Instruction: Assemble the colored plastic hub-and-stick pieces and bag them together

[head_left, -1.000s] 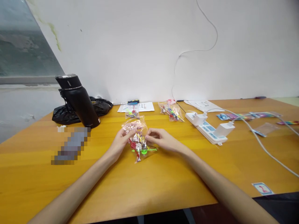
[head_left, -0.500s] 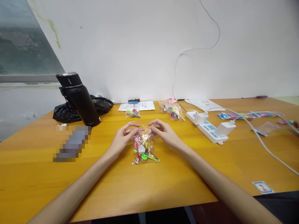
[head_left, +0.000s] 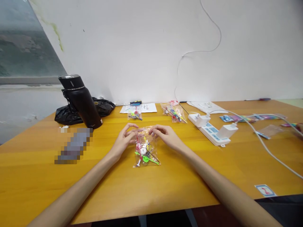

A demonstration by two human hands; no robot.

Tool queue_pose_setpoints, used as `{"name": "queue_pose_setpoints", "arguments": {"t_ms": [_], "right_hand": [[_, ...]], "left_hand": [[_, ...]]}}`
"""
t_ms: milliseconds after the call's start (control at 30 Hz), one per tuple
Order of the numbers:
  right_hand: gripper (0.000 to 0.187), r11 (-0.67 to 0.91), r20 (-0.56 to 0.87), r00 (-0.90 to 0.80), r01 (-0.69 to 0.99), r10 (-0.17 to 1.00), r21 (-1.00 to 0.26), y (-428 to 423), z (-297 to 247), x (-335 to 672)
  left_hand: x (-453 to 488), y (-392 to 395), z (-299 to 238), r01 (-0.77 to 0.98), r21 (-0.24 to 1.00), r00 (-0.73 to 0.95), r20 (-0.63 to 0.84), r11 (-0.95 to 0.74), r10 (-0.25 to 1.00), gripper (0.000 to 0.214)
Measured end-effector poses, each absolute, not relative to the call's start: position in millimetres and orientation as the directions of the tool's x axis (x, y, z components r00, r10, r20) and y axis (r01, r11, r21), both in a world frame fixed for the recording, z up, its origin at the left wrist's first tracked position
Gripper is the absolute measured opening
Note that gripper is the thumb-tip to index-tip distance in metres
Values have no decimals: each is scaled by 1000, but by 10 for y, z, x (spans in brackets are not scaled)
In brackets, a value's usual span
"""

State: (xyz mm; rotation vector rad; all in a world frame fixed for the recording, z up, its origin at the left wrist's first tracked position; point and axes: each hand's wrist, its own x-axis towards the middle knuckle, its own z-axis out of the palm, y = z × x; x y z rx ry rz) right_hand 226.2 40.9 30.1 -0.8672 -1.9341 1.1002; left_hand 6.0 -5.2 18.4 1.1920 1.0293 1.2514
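Note:
A clear plastic bag with small coloured plastic parts inside lies on the wooden table, straight in front of me. White, green, red and yellow pieces show through it, along with a thin dark rod. My left hand pinches the bag's upper left edge between thumb and fingers. At the upper right edge, my right hand is closed on the same bag, its fingers bent. The bag's top end is partly hidden by my fingers.
Farther back lie two more bags of parts, the left bag and the right bag. A black bottle stands left by a black plastic bag. On the right, a power strip carries white chargers and a cable.
My right fingers have shifted slightly on the bag's upper edge. The bag's top looks a little flatter, and the parts inside have settled slightly. The camera view has shifted a little.

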Motion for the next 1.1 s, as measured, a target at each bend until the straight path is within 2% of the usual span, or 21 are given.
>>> {"name": "queue_pose_setpoints", "arguments": {"t_ms": [133,267,600,800,1100], "right_hand": [[26,453,283,-513,243,810,-857,348,329,2249],[26,494,298,-537,265,789,-828,325,335,2248],[24,496,322,-543,210,776,-842,327,315,2246],[25,517,331,-529,253,782,-818,310,280,2231],[21,546,336,-572,244,749,-801,353,331,2292]], "left_hand": [[87,-61,197,-166,985,77,48,-35,996,31],[82,-55,191,-109,994,48,33,-28,998,28],[58,-27,135,-104,992,150,91,-76,984,32],[42,13,48,-61,989,220,145,-135,965,34],[-17,33,47,32,991,143,124,-130,982,34]]}}
